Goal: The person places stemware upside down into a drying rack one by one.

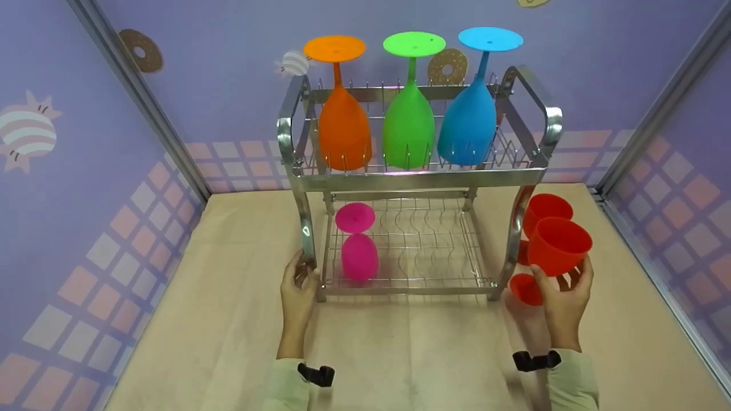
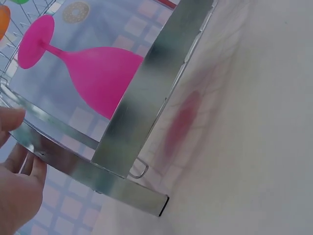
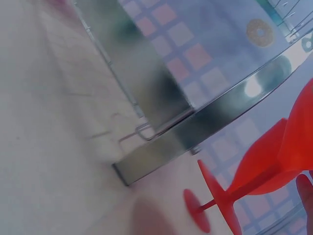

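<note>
A two-tier metal dish rack [image 1: 422, 181] stands in the middle. My left hand [image 1: 298, 291] holds its left front leg [image 2: 73, 164], thumb on one side and fingers on the other. My right hand [image 1: 565, 299] grips a red goblet [image 1: 557, 251] by its bowl, upright, right of the rack. A second red goblet [image 1: 547, 206] is just behind it, partly hidden. On the top tier, orange [image 1: 345, 128], green [image 1: 409, 128] and blue [image 1: 468, 125] goblets stand upside down. A pink goblet [image 1: 360, 257] sits upside down at the left of the lower tier.
A cream cloth [image 1: 240, 319] covers the table under the rack. Patterned purple panels surround it at the back [image 1: 228, 85], left [image 1: 68, 217] and right [image 1: 691, 171]. Wire prongs [image 1: 505, 148] rise from the top tier, and wavy wires [image 1: 422, 240] line the lower one.
</note>
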Demonstrator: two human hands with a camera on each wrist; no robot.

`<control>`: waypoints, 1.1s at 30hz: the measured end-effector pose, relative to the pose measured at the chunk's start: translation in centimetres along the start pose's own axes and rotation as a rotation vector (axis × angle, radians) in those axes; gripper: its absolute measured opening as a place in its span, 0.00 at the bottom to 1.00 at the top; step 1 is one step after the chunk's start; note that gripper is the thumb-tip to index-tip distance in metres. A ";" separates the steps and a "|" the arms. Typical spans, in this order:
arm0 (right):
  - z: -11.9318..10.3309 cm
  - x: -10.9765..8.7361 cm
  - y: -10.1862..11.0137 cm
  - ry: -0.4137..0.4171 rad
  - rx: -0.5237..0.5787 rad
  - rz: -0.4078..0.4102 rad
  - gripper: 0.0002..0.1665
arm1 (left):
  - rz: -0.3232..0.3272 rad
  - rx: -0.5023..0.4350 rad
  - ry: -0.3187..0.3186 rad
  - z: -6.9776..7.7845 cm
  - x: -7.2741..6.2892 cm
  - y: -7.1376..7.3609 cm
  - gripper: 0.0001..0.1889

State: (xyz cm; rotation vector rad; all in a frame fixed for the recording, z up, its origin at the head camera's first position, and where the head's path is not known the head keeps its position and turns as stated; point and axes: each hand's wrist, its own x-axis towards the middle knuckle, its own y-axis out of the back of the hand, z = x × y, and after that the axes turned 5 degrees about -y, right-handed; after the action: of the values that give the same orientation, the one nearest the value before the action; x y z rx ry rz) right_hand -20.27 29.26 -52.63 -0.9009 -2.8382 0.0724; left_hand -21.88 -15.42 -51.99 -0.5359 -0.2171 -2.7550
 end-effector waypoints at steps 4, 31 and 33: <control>-1.6 -0.4 0.0 0.111 0.044 -0.040 0.51 | 0.012 0.089 -0.109 0.2 -0.7 -0.1 0.29; -6.4 -5.4 -3.3 0.709 -0.408 -0.681 0.55 | -0.729 0.740 -0.914 9.2 -3.3 -5.7 0.49; -6.4 -5.9 -3.5 0.743 -0.475 -0.716 0.55 | -0.732 0.751 -0.953 9.7 -3.4 -6.0 0.49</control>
State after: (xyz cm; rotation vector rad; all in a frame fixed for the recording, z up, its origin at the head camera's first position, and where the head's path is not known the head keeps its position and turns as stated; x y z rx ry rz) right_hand -16.49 22.96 -46.80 0.1071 -2.2863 -0.8494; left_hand -17.69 -6.86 -44.92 -1.7098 -1.8550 -2.4009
